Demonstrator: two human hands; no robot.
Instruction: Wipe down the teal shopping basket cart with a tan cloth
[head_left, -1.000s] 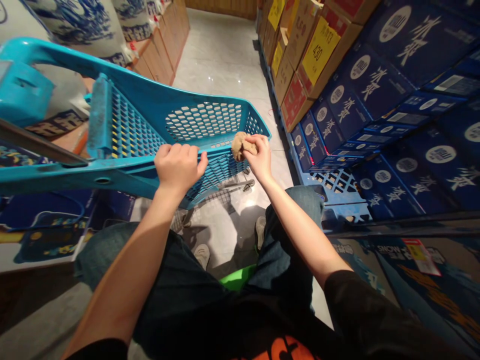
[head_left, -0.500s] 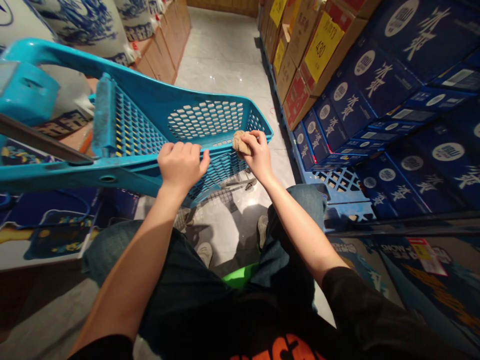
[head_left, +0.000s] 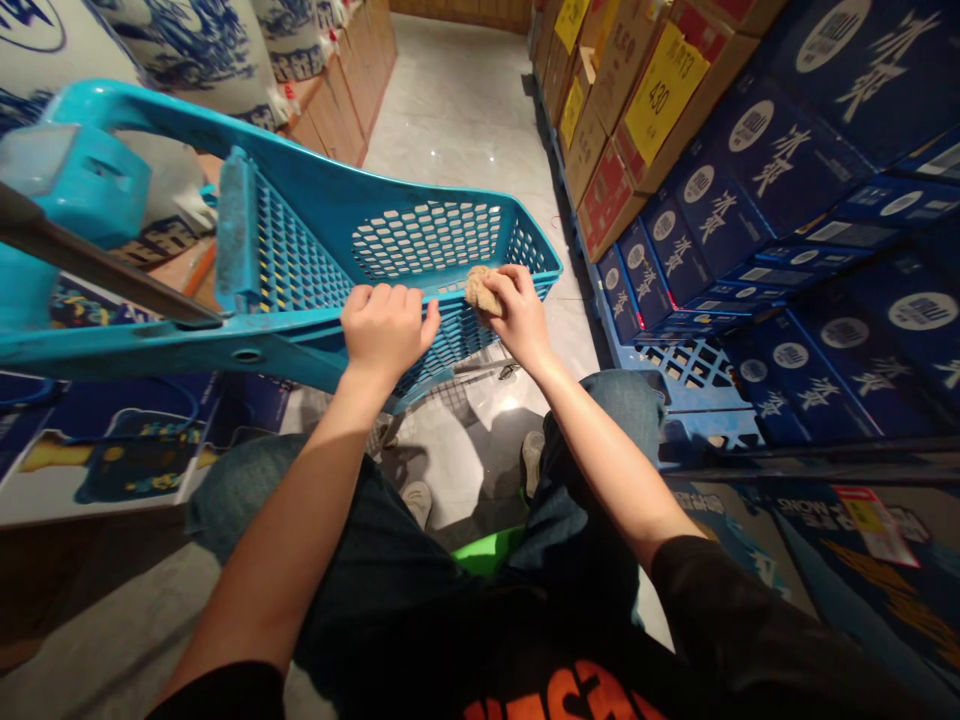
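Observation:
A blue plastic shopping cart (head_left: 300, 215) with lattice sides stretches across the upper left and middle of the view. My left hand (head_left: 386, 330) is closed over its near top rim, thumb pointing right. Farther right along the same rim, my right hand (head_left: 521, 310) grips a crumpled tan cloth (head_left: 484, 290) and presses it against the rim. Part of the cloth is hidden under my fingers. The basket's lattice wall (head_left: 457, 335) shows between and below both hands.
Blue printed cartons (head_left: 720, 200) are stacked on a blue plastic pallet (head_left: 697, 385) at the right. Brown boxes with yellow price signs (head_left: 667, 90) stand beyond. White-and-blue jars (head_left: 202, 50) line wooden cabinets (head_left: 337, 95) at the left. A green seat (head_left: 487, 552) shows between my legs.
The whole view has shifted slightly, so the cart and boxes appear a little farther right. My right hand and the cloth have slid slightly left along the rim, nearer my left hand.

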